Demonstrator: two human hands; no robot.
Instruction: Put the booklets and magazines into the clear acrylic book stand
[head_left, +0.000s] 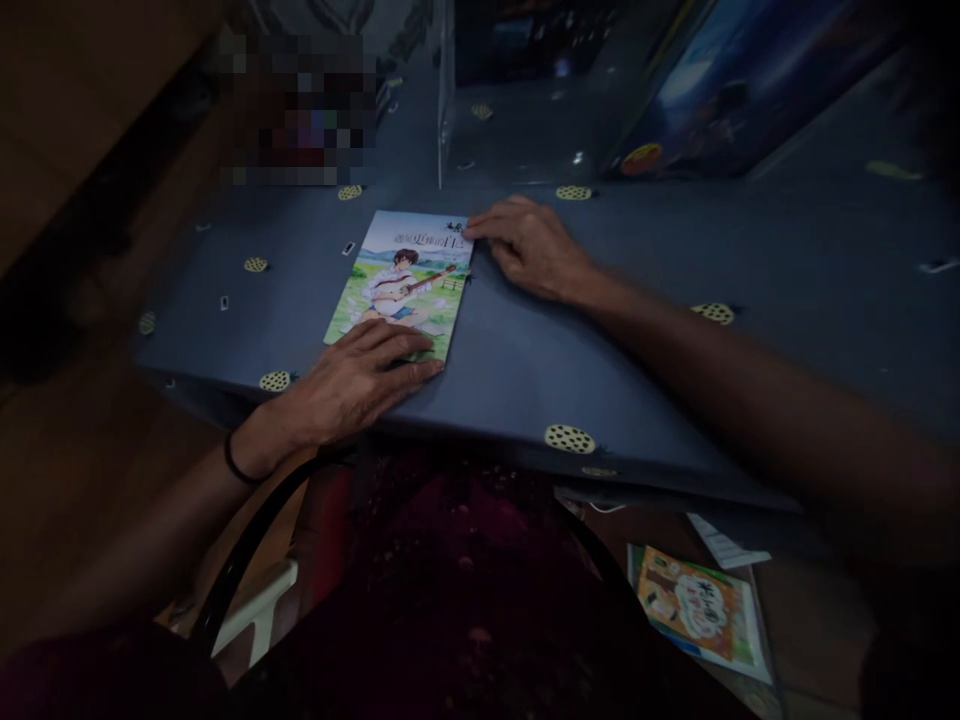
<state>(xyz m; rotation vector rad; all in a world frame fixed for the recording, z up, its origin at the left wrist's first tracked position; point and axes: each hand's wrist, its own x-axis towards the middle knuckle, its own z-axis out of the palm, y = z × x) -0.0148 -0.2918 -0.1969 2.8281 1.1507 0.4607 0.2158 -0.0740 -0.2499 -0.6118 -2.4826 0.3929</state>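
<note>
Book: one, lying flat on the desk near the front edge, picture side up.
Figure: one, seated, printed on the book with one guitar.
Left hand: one, laid palm down over the book's lower part, fingers slightly apart, clamped on nothing; one dark band at the wrist.
Right hand: one, fingertips at the book's upper right corner; pinched or merely resting, cannot tell.
Pineapples: at least eight, yellow, scattered over the desk's blue covering.
Orange booklet: one, lower right, below desk level.
</note>
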